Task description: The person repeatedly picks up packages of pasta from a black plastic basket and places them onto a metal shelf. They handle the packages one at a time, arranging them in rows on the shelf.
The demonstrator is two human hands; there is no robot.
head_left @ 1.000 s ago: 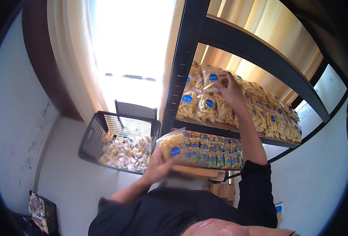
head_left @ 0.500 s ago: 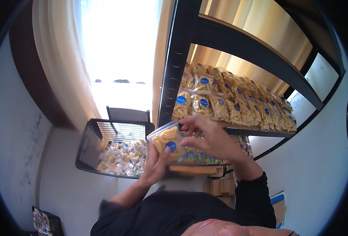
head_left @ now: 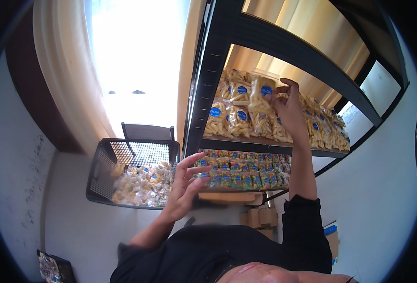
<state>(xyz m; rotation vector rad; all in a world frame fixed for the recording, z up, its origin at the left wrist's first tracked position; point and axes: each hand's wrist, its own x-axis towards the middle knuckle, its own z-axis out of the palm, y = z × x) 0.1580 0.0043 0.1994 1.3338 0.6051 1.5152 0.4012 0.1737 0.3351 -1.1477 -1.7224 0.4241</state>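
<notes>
Head view: right hand (head_left: 291, 111) has its grip closed on a clear packet of yellow snacks with a round blue label (head_left: 260, 96), at the stocked dark shelf (head_left: 265, 141); left hand (head_left: 187, 186) hangs open, empty, well below.

Black long-sleeved top, sleeves pushed up, bare hands (head_left: 291, 106)

Open room is left above the stacked snack bags (head_left: 227, 118) up to the dark upper shelf beam (head_left: 284, 42); at nine o'clock, the upright post (head_left: 203, 94) blocks passage.
</notes>
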